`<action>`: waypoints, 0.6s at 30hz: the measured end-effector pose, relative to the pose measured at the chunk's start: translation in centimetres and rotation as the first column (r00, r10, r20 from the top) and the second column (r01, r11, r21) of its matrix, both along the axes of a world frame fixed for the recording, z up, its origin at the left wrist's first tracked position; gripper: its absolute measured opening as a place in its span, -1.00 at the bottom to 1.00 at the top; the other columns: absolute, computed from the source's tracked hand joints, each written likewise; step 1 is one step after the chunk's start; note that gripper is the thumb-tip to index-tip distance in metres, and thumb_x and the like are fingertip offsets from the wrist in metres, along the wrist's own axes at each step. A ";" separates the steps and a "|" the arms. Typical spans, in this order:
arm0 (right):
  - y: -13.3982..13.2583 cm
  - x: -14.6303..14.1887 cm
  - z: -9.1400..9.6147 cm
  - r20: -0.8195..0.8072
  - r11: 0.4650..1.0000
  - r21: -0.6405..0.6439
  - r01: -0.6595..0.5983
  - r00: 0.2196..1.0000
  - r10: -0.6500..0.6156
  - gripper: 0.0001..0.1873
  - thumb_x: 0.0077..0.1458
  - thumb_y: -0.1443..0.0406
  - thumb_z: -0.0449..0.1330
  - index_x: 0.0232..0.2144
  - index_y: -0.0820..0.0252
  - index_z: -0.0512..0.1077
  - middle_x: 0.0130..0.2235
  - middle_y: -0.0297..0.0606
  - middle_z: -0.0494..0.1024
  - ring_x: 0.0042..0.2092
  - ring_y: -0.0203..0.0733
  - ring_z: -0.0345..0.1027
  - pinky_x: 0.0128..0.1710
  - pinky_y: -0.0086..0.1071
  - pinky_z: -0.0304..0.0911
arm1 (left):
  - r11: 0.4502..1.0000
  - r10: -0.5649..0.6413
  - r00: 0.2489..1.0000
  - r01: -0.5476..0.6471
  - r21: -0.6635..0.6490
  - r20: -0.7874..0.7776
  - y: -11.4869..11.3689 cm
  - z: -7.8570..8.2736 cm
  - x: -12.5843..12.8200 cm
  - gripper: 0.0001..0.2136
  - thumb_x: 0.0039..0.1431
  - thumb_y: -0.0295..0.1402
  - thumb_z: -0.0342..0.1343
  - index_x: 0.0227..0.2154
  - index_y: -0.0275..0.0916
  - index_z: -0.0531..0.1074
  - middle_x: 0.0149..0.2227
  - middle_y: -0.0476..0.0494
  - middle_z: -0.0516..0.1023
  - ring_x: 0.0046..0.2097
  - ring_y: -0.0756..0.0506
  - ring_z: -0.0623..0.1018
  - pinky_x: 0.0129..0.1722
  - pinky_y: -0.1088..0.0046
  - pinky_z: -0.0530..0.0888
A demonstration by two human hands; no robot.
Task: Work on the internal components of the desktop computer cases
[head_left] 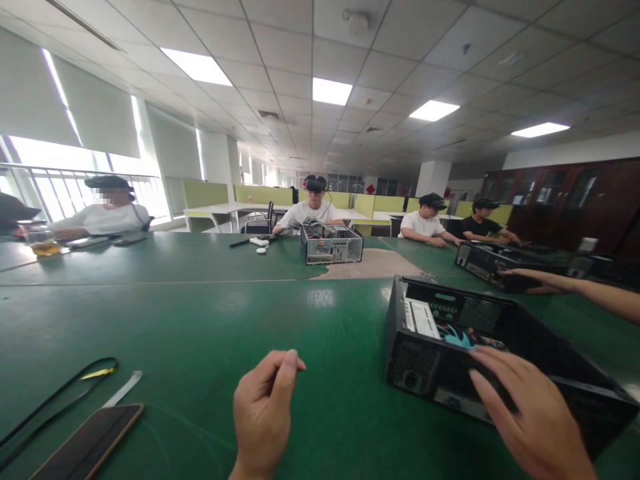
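Note:
On the near right of the table lies an open black computer case (pixel 420 360), with a white-labelled power supply (pixel 421 318) and a teal fan (pixel 456 335) inside. My right hand (pixel 530 407) is over its near rim, fingers stretched out and thumb apart. Whether it presses on the metal I cannot tell. My left hand (pixel 265 407) is raised above the green table (pixel 330 427), left of the case. Its fingers are curled, with the thumb against the index finger; anything pinched between them is hidden.
A phone (pixel 93 443) with a strap (pixel 50 407) lies at near left. Opposite, a person (pixel 315 210) sits behind a silver computer case (pixel 333 247). At right, another person's hand (pixel 530 277) is at a further black case (pixel 480 260). A glass cup (pixel 43 240) stands at far left.

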State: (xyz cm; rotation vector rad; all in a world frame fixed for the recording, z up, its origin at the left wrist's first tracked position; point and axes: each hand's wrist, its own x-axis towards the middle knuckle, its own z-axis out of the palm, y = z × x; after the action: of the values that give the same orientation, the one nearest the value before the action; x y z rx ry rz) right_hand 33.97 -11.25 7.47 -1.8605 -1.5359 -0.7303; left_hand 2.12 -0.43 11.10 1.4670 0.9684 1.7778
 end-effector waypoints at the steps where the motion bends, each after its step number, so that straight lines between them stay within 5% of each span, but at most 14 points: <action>1: 1.8 0.6 0.6 0.051 0.997 -0.047 0.065 0.997 -0.062 -0.56 0.12 0.03 -0.06 -0.17 0.14 0.44 -0.13 -0.18 0.50 -0.06 -0.07 0.32 -0.05 -0.18 0.16 | 1.000 0.002 1.000 -0.002 -0.003 -0.012 0.1 0.0 -0.1 -0.73 0.05 -0.22 0.06 -0.65 -0.27 0.35 -0.71 0.07 0.11 -0.64 0.09 0.14 -0.69 0.57 0.11; 6: 6.7 1.2 1.0 0.071 0.886 -0.274 0.374 0.927 -0.369 -0.39 0.21 0.05 -0.26 -0.60 0.15 0.42 -0.46 -0.20 0.51 -0.42 -0.15 0.34 -0.44 -0.32 -0.01 | 1.000 0.000 0.998 -0.001 -0.010 -0.061 0.7 -0.2 -1.1 -0.72 0.04 -0.21 0.07 -0.67 -0.27 0.35 -0.71 0.07 0.13 -0.65 0.09 0.15 -0.69 0.57 0.12; 9: 6.2 0.1 0.8 0.049 0.897 -0.276 0.345 0.937 -0.346 -0.42 0.21 0.08 -0.23 -0.62 0.16 0.40 -0.46 -0.23 0.51 -0.43 -0.21 0.31 -0.46 -0.35 -0.08 | 1.000 -0.005 1.000 0.004 -0.021 -0.028 1.4 1.1 -1.0 -0.71 0.05 -0.21 0.06 -0.67 -0.27 0.33 -0.73 0.08 0.11 -0.66 0.09 0.13 -0.69 0.56 0.11; 13: 4.0 -4.6 0.4 0.081 0.964 -0.195 0.180 0.983 -0.167 -0.49 0.21 0.15 -0.17 -0.66 0.17 0.33 -0.55 -0.28 0.43 -0.45 -0.27 0.24 -0.36 -0.32 -0.06 | 0.990 -0.117 0.963 0.134 0.054 -0.244 3.0 6.1 2.4 -0.68 0.09 -0.20 0.02 -0.67 -0.27 0.34 -0.75 0.08 0.14 -0.65 0.09 0.16 -0.66 0.57 0.13; 16: 2.0 -10.1 -0.6 0.035 0.988 -0.156 -0.008 0.999 0.014 -0.56 0.19 0.20 -0.12 -0.67 0.13 0.31 -0.58 -0.34 0.40 -0.46 -0.28 0.23 -0.33 -0.30 -0.06 | 0.926 -0.206 0.756 0.356 0.125 -0.622 4.2 9.2 7.5 -0.66 0.14 -0.21 -0.06 -0.62 -0.29 0.43 -0.63 -0.01 0.37 -0.54 0.05 0.33 -0.52 0.56 0.26; 18: 0.9 -13.3 -0.9 0.035 0.977 -0.187 -0.107 0.993 0.116 -0.61 0.16 0.19 -0.08 -0.65 0.08 0.33 -0.59 -0.36 0.42 -0.45 -0.26 0.26 -0.33 -0.30 -0.02 | 0.873 -0.196 0.424 0.487 0.040 -0.884 4.8 9.4 11.0 -0.69 0.11 -0.22 -0.05 -0.55 -0.28 0.50 -0.56 -0.08 0.47 -0.49 0.01 0.40 -0.48 0.53 0.30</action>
State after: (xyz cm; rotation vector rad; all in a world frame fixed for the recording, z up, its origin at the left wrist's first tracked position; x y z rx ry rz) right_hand 20.70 -10.38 6.53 -1.8820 -1.7744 -0.5995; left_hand 13.09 4.34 20.49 2.6602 0.7193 0.7924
